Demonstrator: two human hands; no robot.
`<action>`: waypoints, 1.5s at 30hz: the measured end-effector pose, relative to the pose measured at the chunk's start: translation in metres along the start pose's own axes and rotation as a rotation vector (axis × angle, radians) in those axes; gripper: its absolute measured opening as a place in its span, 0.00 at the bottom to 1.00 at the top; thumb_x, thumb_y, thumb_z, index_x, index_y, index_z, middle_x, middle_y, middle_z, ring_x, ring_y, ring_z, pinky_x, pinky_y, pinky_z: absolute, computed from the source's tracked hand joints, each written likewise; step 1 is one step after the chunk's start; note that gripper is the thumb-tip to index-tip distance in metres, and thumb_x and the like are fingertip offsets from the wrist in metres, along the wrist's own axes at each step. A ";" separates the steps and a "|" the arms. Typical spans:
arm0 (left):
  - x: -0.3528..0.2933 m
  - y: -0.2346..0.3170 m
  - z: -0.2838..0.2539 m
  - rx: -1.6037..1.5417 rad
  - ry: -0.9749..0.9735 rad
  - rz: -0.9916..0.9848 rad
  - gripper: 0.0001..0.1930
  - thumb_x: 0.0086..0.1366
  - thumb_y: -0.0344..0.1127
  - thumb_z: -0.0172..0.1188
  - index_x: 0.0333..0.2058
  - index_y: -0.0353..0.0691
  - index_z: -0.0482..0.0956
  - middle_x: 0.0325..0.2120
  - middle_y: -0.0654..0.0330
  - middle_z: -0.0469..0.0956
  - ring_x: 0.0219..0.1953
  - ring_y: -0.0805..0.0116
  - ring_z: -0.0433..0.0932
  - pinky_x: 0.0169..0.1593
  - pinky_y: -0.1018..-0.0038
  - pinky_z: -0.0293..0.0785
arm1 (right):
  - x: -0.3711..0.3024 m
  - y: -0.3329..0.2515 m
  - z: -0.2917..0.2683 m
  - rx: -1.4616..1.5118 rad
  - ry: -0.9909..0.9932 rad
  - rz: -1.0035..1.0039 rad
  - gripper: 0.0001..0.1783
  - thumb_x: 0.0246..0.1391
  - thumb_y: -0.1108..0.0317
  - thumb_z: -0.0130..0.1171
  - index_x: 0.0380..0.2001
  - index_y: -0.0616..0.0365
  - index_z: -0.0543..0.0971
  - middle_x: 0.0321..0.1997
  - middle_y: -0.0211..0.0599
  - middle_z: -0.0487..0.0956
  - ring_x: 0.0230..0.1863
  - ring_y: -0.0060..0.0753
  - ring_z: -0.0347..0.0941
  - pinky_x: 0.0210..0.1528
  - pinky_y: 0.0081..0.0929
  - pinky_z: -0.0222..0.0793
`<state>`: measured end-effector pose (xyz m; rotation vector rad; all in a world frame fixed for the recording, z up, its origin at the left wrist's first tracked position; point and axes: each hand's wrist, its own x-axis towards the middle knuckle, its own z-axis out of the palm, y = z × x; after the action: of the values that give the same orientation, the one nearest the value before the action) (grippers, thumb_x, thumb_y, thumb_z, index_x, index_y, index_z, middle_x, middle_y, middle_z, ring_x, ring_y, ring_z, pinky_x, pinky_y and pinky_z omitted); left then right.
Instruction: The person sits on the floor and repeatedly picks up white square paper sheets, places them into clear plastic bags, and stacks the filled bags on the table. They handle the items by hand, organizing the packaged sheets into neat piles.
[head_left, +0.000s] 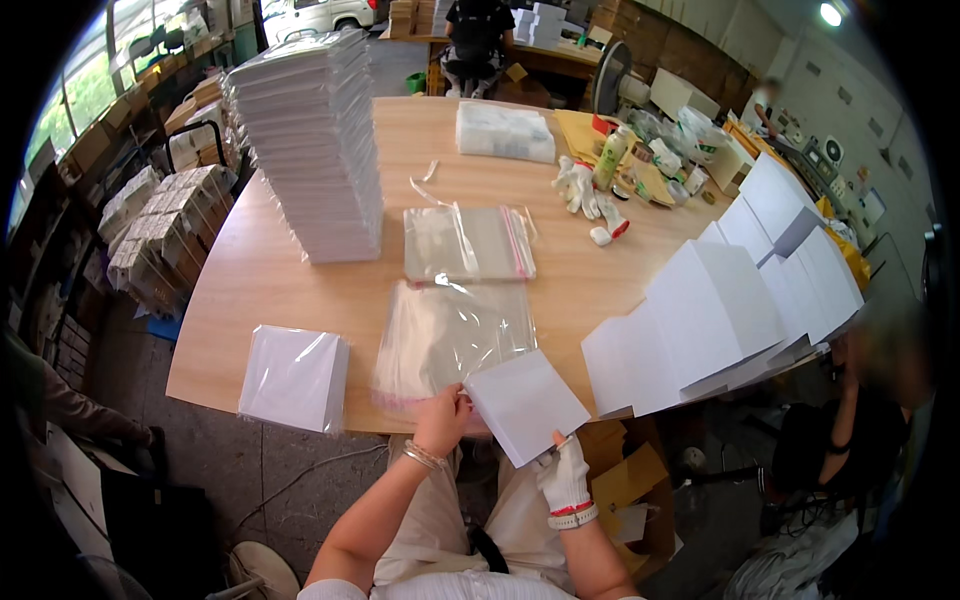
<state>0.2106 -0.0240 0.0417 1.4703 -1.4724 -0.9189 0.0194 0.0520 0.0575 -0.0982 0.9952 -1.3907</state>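
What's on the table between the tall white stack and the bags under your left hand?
In the head view, a smaller pile of clear bags lies between the tall white stack and the clear bags at the left hand.

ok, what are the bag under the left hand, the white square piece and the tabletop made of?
Bag: thin clear plastic film, glossy; it glints and wrinkles, and the wood shows through. White square piece: looks like matte paper or card, flat with crisp edges. Tabletop: light wood grain, smooth; solid wood or laminate, cannot tell.
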 end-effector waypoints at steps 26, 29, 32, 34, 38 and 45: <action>-0.111 -0.094 0.098 -0.550 -0.244 0.103 0.14 0.57 0.32 0.55 0.42 0.36 0.72 0.38 0.56 0.74 0.40 0.64 0.73 0.44 0.70 0.70 | -0.056 0.031 -0.017 -0.390 -0.096 -0.057 0.12 0.56 0.68 0.46 0.43 0.59 0.66 0.29 0.31 0.71 0.23 0.24 0.67 0.25 0.26 0.69; -0.119 -0.076 0.088 -0.446 -0.319 0.154 0.14 0.56 0.32 0.57 0.42 0.36 0.72 0.38 0.56 0.74 0.41 0.63 0.73 0.44 0.70 0.69 | -0.059 0.033 -0.026 -0.416 -0.121 -0.138 0.13 0.56 0.67 0.48 0.43 0.59 0.66 0.29 0.31 0.71 0.24 0.24 0.68 0.27 0.27 0.71; -0.122 -0.068 0.104 -0.761 -0.361 -0.093 0.13 0.55 0.29 0.56 0.40 0.36 0.73 0.37 0.55 0.75 0.40 0.61 0.74 0.44 0.69 0.70 | -0.049 0.039 -0.042 -0.381 -0.057 -0.119 0.14 0.56 0.67 0.49 0.44 0.59 0.66 0.30 0.32 0.72 0.26 0.25 0.70 0.31 0.30 0.74; -0.116 -0.070 0.109 -0.520 -0.354 0.068 0.12 0.54 0.27 0.55 0.39 0.37 0.74 0.36 0.54 0.76 0.39 0.60 0.75 0.44 0.68 0.70 | -0.042 0.039 -0.044 -0.329 0.034 -0.070 0.11 0.56 0.68 0.49 0.40 0.60 0.67 0.29 0.33 0.73 0.26 0.26 0.72 0.31 0.30 0.75; -0.119 -0.082 0.112 -0.324 -0.329 0.194 0.13 0.54 0.22 0.52 0.39 0.37 0.75 0.35 0.53 0.76 0.40 0.60 0.75 0.44 0.69 0.70 | -0.034 0.040 -0.048 -0.199 0.034 -0.009 0.07 0.57 0.71 0.47 0.37 0.62 0.68 0.31 0.37 0.74 0.28 0.30 0.74 0.36 0.31 0.75; -0.129 -0.082 0.103 -0.579 -0.478 -0.122 0.10 0.58 0.26 0.52 0.40 0.33 0.74 0.32 0.57 0.78 0.37 0.71 0.76 0.42 0.75 0.71 | -0.035 0.028 -0.024 -0.017 -0.134 0.012 0.20 0.53 0.80 0.38 0.51 0.69 0.59 0.49 0.51 0.66 0.50 0.44 0.67 0.51 0.40 0.68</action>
<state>0.1415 0.0946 -0.0811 0.9512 -1.2789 -1.6926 0.0307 0.1006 0.0443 -0.1953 0.8944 -1.3470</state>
